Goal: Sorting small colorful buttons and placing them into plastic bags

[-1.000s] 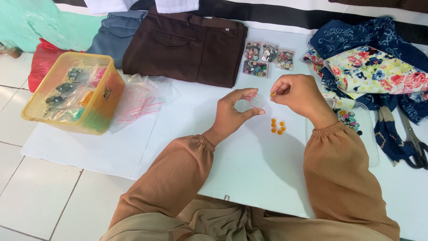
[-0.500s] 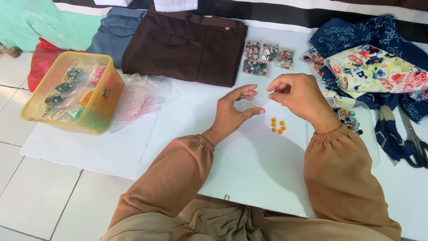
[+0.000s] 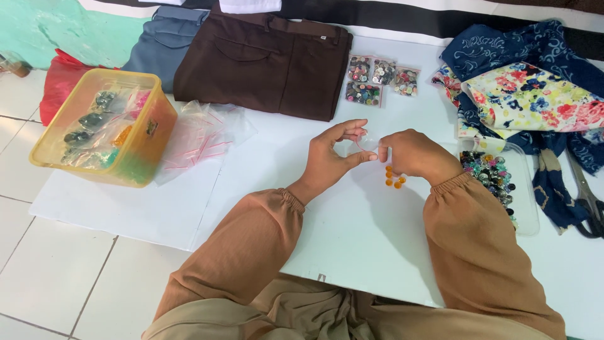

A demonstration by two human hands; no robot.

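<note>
You are pinching a small clear plastic bag between the fingers of your left hand and right hand above the orange buttons on the bench, a flimsy, slippery-looking film probably best gripped by its top edge.

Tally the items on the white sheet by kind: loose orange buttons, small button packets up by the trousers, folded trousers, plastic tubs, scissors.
Loose orange buttons, just below the hands: about 5, partly hidden by the right hand
Small button packets: 4
Folded trousers: 2, one brown, one blue-grey
Yellow plastic tub: 1
Scissors: 1
Total: about 13
</note>
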